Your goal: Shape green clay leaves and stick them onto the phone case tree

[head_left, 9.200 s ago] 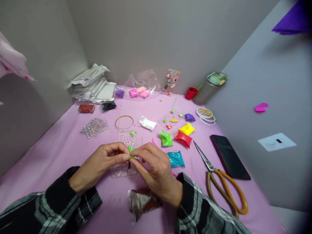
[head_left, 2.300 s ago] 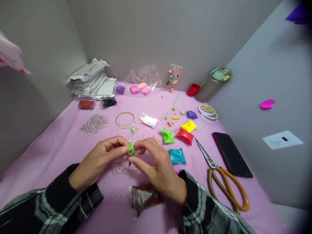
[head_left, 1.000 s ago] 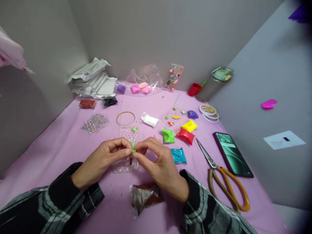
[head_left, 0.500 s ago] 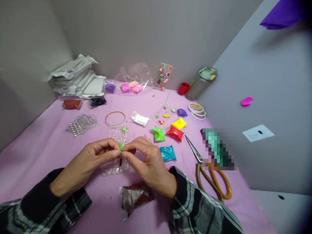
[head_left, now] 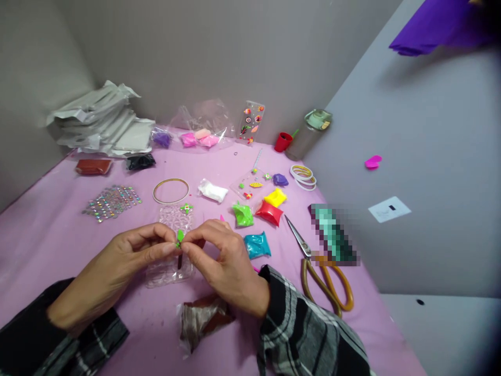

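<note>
Between my fingertips is a small piece of green clay [head_left: 180, 236], above a clear phone case [head_left: 168, 271]. My left hand [head_left: 117, 263] pinches it from the left with thumb and forefinger. From the right, my right hand [head_left: 225, 261] pinches at the same piece. A thin dark brown strip [head_left: 180, 261] lies on the case under my fingers. Near the case's top right corner sits a green and white flower [head_left: 187, 208]. The middle of the case is partly covered by my hands.
Clay packets in green [head_left: 243, 214], red [head_left: 269, 213], blue [head_left: 257, 245] and white [head_left: 212, 191] lie beyond and right of my hands. Scissors [head_left: 309, 256] and a blurred-out phone [head_left: 332, 232] are at the right. A brown packet [head_left: 201, 321] lies nearest me; gems [head_left: 113, 202] are at the left.
The whole view has shifted, so the table things and my hands appear further left. Both hands keep their pinch around the green clay, with little change between them.
</note>
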`<control>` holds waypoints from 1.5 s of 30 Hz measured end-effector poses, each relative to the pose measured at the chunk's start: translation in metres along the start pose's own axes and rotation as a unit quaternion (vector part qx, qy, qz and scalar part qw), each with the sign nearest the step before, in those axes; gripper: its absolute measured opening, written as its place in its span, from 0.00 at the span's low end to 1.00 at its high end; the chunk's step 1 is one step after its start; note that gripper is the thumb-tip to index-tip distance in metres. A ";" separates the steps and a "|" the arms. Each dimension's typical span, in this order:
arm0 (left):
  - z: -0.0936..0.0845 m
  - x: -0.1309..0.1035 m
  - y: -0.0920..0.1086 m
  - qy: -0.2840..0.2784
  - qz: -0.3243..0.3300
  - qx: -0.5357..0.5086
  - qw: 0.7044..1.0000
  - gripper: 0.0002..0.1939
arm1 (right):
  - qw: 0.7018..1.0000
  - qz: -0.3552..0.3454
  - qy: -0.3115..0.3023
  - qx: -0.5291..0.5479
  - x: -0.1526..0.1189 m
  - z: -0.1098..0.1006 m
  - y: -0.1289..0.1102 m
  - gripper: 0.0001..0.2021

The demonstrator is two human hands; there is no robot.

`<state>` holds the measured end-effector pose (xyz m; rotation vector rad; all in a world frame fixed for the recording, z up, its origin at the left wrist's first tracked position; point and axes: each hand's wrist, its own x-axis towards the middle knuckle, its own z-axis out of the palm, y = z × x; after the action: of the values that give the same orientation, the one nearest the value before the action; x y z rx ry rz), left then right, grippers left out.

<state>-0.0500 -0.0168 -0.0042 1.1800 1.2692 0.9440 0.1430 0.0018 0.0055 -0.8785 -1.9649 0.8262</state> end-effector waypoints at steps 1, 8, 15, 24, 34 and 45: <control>0.001 0.000 0.001 -0.001 -0.001 -0.002 1.000 0.11 | 1.000 0.001 -0.001 -0.002 0.000 0.000 0.000 0.04; 0.000 0.001 0.002 -0.003 -0.007 0.003 1.000 0.11 | 1.000 0.008 -0.007 -0.006 0.000 0.000 0.000 0.03; -0.002 0.001 -0.002 -0.008 -0.003 0.003 1.000 0.10 | 1.000 0.009 -0.012 -0.006 -0.001 0.000 0.001 0.03; 0.000 0.001 0.001 -0.009 -0.006 0.002 1.000 0.10 | 1.000 0.005 -0.005 -0.007 0.000 0.001 0.001 0.03; -0.003 -0.001 -0.001 -0.032 -0.025 -0.007 0.999 0.07 | 0.999 -0.026 0.014 -0.017 -0.001 0.001 0.002 0.02; -0.005 0.000 -0.006 -0.044 -0.045 -0.013 0.998 0.10 | 0.998 -0.047 0.033 -0.026 -0.002 0.003 0.002 0.02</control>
<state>-0.0555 -0.0169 -0.0093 1.1234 1.2263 0.8310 0.1419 0.0006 0.0019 -0.8270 -1.9624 0.6869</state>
